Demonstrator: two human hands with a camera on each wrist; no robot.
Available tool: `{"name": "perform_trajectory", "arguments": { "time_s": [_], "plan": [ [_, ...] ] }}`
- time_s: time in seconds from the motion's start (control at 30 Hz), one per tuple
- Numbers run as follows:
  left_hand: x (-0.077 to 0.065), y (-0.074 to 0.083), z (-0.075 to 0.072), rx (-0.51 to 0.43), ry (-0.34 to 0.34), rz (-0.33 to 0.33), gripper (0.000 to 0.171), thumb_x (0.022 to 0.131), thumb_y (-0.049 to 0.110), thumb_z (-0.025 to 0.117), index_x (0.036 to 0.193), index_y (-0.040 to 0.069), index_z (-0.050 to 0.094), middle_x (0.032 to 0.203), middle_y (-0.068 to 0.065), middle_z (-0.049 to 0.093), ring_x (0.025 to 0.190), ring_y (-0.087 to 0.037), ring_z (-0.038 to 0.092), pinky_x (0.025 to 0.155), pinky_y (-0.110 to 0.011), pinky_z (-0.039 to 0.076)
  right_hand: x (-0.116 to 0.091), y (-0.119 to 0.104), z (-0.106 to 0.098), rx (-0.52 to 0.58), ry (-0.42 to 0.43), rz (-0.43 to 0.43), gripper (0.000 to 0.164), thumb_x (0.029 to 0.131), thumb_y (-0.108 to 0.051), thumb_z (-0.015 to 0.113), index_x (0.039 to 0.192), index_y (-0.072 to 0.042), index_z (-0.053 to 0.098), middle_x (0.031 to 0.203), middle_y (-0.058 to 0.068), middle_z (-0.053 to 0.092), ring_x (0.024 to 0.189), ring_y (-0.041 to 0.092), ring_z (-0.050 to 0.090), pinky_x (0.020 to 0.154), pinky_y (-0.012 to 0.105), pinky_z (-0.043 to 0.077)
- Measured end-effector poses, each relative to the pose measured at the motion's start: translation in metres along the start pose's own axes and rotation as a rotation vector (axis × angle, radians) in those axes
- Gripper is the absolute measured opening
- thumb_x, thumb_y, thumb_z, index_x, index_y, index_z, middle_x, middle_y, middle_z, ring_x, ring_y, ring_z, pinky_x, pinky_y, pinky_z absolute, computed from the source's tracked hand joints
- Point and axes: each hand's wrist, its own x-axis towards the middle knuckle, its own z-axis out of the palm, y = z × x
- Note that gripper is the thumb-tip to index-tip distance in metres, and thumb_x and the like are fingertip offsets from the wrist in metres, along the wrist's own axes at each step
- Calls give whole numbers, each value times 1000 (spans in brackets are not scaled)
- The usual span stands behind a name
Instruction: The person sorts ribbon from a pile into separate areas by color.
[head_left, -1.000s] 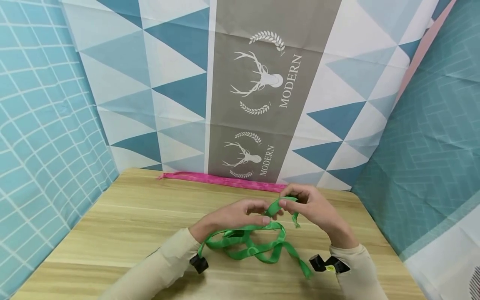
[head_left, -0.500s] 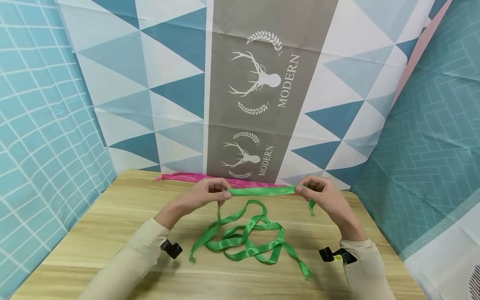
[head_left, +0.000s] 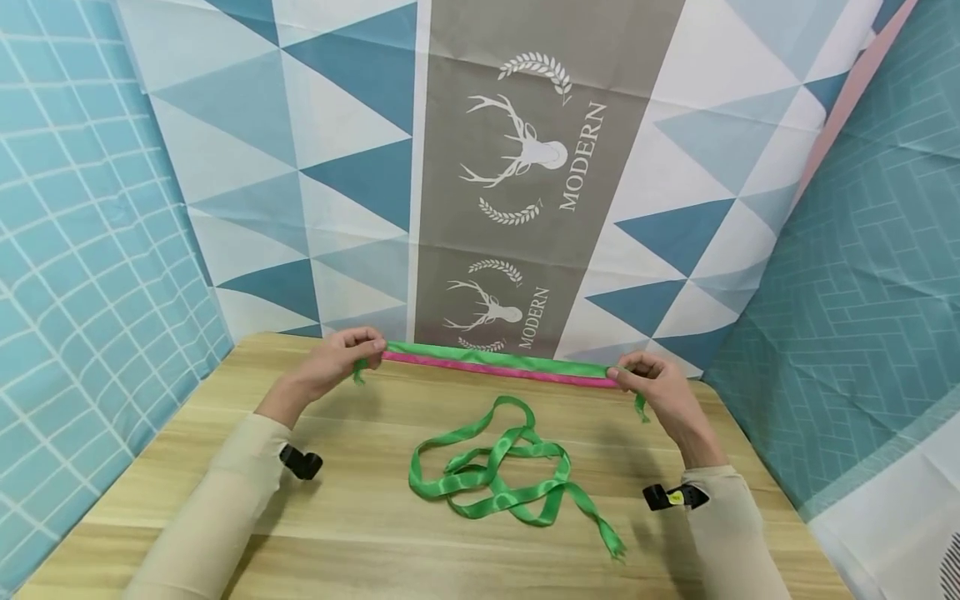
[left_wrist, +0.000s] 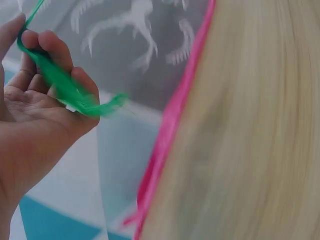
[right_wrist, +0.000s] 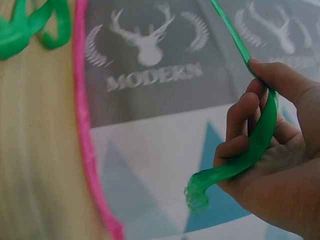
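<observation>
A green ribbon (head_left: 495,359) is stretched nearly straight between both hands, raised above the back of the table. My left hand (head_left: 333,367) pinches it near one end between thumb and fingers, and a short tail (left_wrist: 75,95) hangs across the palm in the left wrist view. My right hand (head_left: 663,396) pinches the other end, its frayed tail (right_wrist: 197,192) dangling below the fingers. Behind the stretched ribbon, a pink ribbon (head_left: 495,372) lies along the table's back edge, partly hidden. A second green ribbon (head_left: 498,500) lies in loose loops mid-table, apart from both hands.
The wooden table (head_left: 337,533) ends at a patterned back cloth (head_left: 352,192) with triangles and deer heads. A blue grid cloth (head_left: 82,250) borders the left side, a teal cloth (head_left: 862,275) the right. Black wrist cameras sit on both sleeves.
My left hand has moved left and away from the body, drawing the green ribbon out from a short folded span to a long taut one. My right hand has shifted slightly right.
</observation>
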Motion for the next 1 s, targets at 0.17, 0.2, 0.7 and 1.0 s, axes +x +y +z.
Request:
{"name": "perform_trajectory", "arguments": {
  "time_s": [0.17, 0.2, 0.7, 1.0],
  "plan": [
    [-12, -18, -26, 187, 164, -171, 38, 103, 34, 63, 112, -3, 60, 87, -12, 54, 80, -33, 49, 81, -53, 44, 9, 37, -4, -14, 33, 92, 33, 95, -24, 76, 108, 4, 65, 88, 6, 66, 83, 23, 59, 75, 35, 49],
    [-15, -22, -30, 227, 190, -202, 40, 103, 34, 63, 113, -5, 60, 88, -14, 54, 80, -35, 49, 80, -52, 45, 9, 40, -4, -27, 43, 113, 33, 96, -23, 75, 109, 5, 65, 89, 6, 66, 83, 23, 59, 75, 36, 48],
    [-30, -27, -42, 726, 292, -403, 41, 95, 17, 62, 57, 16, 46, 51, 3, 39, 48, -13, 35, 54, -31, 33, 15, 93, 0, -261, 70, 279, 8, 97, 0, 67, 104, 4, 68, 109, 16, 62, 88, 26, 59, 74, 35, 52],
    [-27, -23, -36, 778, 327, -374, 35, 101, 22, 60, 71, 6, 56, 61, 1, 44, 59, -17, 38, 65, -36, 35, 17, 98, 1, -238, 239, 301, 13, 100, -1, 62, 111, 5, 67, 102, 14, 65, 89, 26, 60, 71, 32, 52]
  ]
}}
